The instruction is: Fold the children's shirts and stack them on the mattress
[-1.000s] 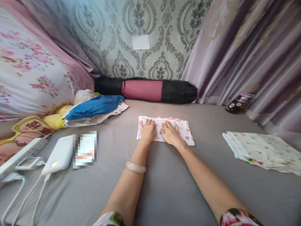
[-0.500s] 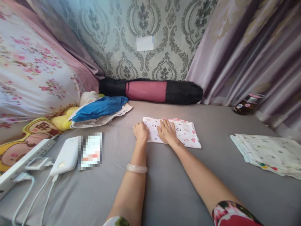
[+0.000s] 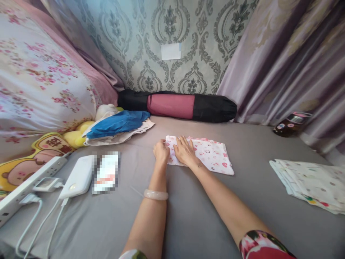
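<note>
A folded white cloth (image 3: 212, 154) with a pink and red print lies flat on the grey bed sheet in front of me. My left hand (image 3: 161, 151) is at its left edge, fingers curled closed round that edge; the fingertips are partly hidden. On the left half of the cloth, my right hand (image 3: 184, 150) lies flat with its fingers stretched out and slightly spread. A pinkish ruffled edge shows along the cloth's far side.
Folded pale fabrics (image 3: 312, 183) lie at the right, with a dark bottle (image 3: 289, 125) behind. Along the wall is a black and pink rolled bag (image 3: 172, 106). Blue clothing (image 3: 118, 124), a power bank (image 3: 78, 176), a blurred-out flat object (image 3: 106, 172) and a power strip (image 3: 32, 187) sit left.
My right hand has slid left across the cloth, closer to my left hand. My left hand stays at the left edge. The view has shifted slightly.
</note>
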Motion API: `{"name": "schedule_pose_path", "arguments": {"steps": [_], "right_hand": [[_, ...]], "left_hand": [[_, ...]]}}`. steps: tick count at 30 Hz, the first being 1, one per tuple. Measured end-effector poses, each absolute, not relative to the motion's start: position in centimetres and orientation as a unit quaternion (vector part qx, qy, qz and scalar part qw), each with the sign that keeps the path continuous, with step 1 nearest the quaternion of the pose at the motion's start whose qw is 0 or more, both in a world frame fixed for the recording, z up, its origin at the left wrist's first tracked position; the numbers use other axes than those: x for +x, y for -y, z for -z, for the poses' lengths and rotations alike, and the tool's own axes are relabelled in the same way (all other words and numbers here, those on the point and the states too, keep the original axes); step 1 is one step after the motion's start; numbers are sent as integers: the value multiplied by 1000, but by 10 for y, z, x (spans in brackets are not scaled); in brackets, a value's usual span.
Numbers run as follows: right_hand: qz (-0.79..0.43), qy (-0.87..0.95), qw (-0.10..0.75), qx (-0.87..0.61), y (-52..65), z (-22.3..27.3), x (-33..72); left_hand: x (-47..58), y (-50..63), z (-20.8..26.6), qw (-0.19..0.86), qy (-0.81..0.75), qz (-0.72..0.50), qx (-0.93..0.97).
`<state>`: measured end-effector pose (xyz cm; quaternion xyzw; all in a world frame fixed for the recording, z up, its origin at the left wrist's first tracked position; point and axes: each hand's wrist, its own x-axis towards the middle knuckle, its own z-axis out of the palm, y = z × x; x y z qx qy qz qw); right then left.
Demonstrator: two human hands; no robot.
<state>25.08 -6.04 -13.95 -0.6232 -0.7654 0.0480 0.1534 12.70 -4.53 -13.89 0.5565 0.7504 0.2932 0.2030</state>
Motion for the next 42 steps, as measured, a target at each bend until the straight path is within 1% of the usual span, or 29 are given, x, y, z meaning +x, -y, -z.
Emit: {"name": "schedule_pose_path", "arguments": {"steps": [4, 7, 13, 16, 21, 28, 38, 42], "right_hand": [[-65, 766, 144, -623, 57, 147, 239], [-57, 764, 143, -626, 56, 154, 238], [-58, 768, 137, -623, 57, 152, 240], [-58, 769, 129, -623, 55, 145, 237], [-45, 793, 145, -590, 45, 139, 226], [-71, 810, 121, -570, 28, 144, 216], [-69, 810, 127, -568, 34, 144, 218], [-70, 808, 144, -567, 53, 139, 218]], "left_hand": [[122, 40, 142, 227, -742, -362, 516], [120, 38, 143, 249, -736, -414, 474], [118, 34, 149, 273, -722, -462, 436], [117, 32, 151, 271, -720, -472, 431], [116, 29, 152, 242, -729, -482, 420], [114, 27, 159, 216, -724, -510, 411], [113, 27, 155, 241, -726, -502, 404], [114, 27, 154, 243, -722, -503, 409]]}}
